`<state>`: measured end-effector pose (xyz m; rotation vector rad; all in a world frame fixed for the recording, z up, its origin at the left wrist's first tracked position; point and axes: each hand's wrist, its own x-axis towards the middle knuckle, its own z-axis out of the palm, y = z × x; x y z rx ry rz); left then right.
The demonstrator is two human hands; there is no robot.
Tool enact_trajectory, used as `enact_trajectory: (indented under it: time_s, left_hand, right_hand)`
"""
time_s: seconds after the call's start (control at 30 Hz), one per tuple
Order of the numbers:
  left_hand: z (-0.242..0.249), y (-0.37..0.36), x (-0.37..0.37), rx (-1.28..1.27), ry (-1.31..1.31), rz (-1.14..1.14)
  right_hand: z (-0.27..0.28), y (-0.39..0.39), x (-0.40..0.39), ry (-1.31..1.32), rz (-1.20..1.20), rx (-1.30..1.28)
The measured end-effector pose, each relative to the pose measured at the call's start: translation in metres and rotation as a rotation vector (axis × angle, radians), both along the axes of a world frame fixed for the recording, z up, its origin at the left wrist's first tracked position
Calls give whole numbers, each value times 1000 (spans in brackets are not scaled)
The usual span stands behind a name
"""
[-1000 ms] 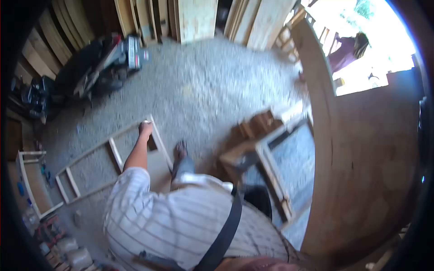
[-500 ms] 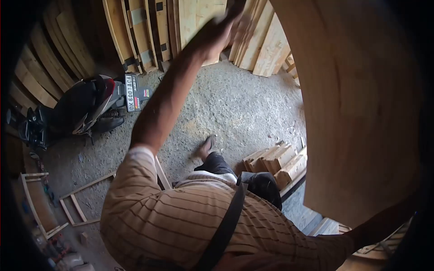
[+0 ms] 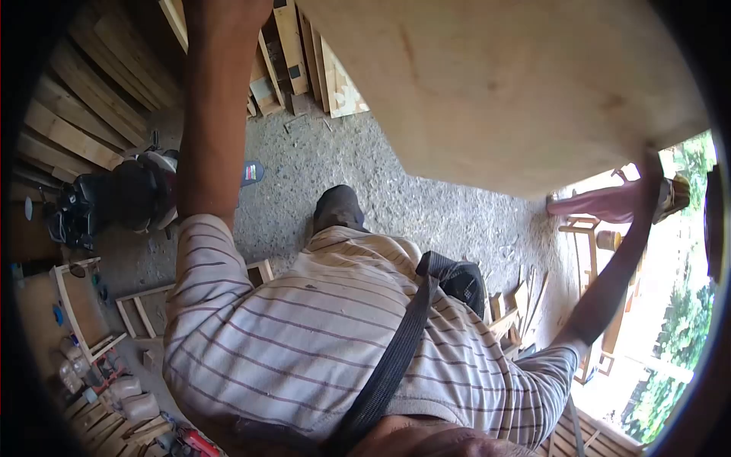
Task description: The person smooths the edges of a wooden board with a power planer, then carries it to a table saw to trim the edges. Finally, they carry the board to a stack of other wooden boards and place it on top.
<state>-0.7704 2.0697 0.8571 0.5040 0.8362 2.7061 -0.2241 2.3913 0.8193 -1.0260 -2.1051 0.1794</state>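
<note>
A broad pale wooden panel [image 3: 518,91] fills the upper right of the head view. My right hand [image 3: 652,161] is at its lower right edge and grips it there, with the fingers partly hidden in shadow. My left arm reaches up past the left side of the panel. Only the lower part of my left hand [image 3: 232,11] shows at the top edge of the view. Its fingers are cut off by the frame, so I cannot see whether they touch the panel.
A motorbike [image 3: 114,194] stands at left on rough ground. Long boards [image 3: 293,46] lean at the back. Light wooden frames [image 3: 137,316] lie at lower left. At right, beyond the panel, is a person in a pink garment [image 3: 601,204] beside a wooden stool [image 3: 590,244].
The panel has swung from the right side to the top of the view. My left hand has moved left and up; my right arm now stretches further forward. The view has turned towards the bright opening.
</note>
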Motion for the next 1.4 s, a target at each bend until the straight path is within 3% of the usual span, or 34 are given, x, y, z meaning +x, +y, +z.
enact_trajectory:
  time_s: [0.07, 0.1, 0.17, 0.2, 0.23, 0.27, 0.3, 0.33, 0.37, 0.4, 0.47, 0.5, 0.6, 0.67, 0.73, 0.8, 0.83, 0.87, 0.9, 0.97, 1.0, 1.07, 1.1, 1.13, 1.17, 1.2, 1.23, 1.27, 1.3, 1.33, 1.4]
  left_hand:
    - [-86, 40, -84, -128, 430, -126]
    - [-108, 51, -97, -201, 558, -159]
    - [-207, 93, -202, -537, 526, 0]
    - [-216, 106, -193, -579, 579, 19]
    - [-223, 119, -182, -621, 632, 40]
    - [-248, 132, -195, -741, 655, 73]
    - [-278, 146, -215, -884, 616, 62]
    - [-296, 166, -219, -941, 559, 103]
    - [-334, 181, -240, -852, 489, -1]
    - [-352, 194, -246, -908, 464, 10]
    - [-396, 216, -274, -1108, 467, 33]
    - [-431, 227, -292, -1041, 331, -19]
    - [-454, 269, -313, -975, 112, -111]
    - [-470, 298, -326, -963, 60, -105]
    - [-481, 312, -334, -953, 25, -143]
    - [-487, 330, -345, -1078, 41, -166]
    - [-489, 342, -349, -1180, 69, -194]
    - [-476, 355, -354, -1364, 106, -164]
    - [-475, 362, -357, -1378, 104, -182]
    - [-467, 377, -360, -1292, 85, 48]
    - [-436, 381, -361, -1312, -13, -71]
    - [-350, 392, -348, -1154, 15, -378]
    - [-304, 401, -333, -1070, 108, -452]
    - [-263, 406, -321, -927, 269, -580]
    - [-228, 413, -311, -755, 448, -695]
    - [-183, 422, -288, -660, 647, -718]
    - [-151, 441, -263, -492, 1009, -758]
    - [-119, 460, -239, -206, 1354, -778]
    - [-88, 478, -214, 104, 1574, -816]
    - [-64, 491, -190, 226, 1597, -1185]
    - [-50, 497, -149, 377, 1649, -1319]
  right_hand:
    - [-83, 57, -66, -8, 124, -147]
    - [-129, 102, -84, -210, 136, -157]
    - [-194, 124, -164, -230, 149, -297]
    - [-231, 149, -196, -171, 186, -435]
    - [-269, 179, -219, -285, 324, -340]
    - [-310, 201, -248, -179, 332, -471]
    - [-349, 230, -269, -404, 350, -369]
    - [-378, 249, -304, -294, 355, -639]
    - [-359, 229, -345, -171, 307, -800]
    - [-402, 266, -366, -344, 297, -852]
    - [-459, 307, -411, -157, 348, -1017]
    - [-467, 323, -438, -294, 239, -1045]
    - [-506, 373, -494, -425, 208, -1133]
    - [-537, 399, -519, -413, 353, -838]
    - [-551, 416, -533, -407, 366, -831]
    - [-558, 430, -548, -321, 299, -811]
    - [-560, 446, -558, -525, 282, -762]
    - [-531, 446, -571, -588, 217, -785]
    - [-489, 438, -586, -647, 148, -808]
    - [-469, 433, -581, -690, 134, -645]
    - [-435, 421, -577, -756, 152, -702]
    - [-437, 402, -533, -580, 380, -805]
    - [-429, 384, -507, -411, 653, -916]
    - [-379, 364, -488, -311, 842, -1292]
    - [-327, 345, -470, -242, 944, -1697]
    - [-298, 329, -449, -151, 950, -1963]
    - [-286, 317, -419, -83, 984, -2144]
    - [-279, 308, -389, -192, 1086, -1936]
    - [-285, 298, -359, -134, 1237, -1714]
    - [-278, 292, -332, -135, 1153, -1777]
    - [-263, 273, -281, -103, 1052, -1841]
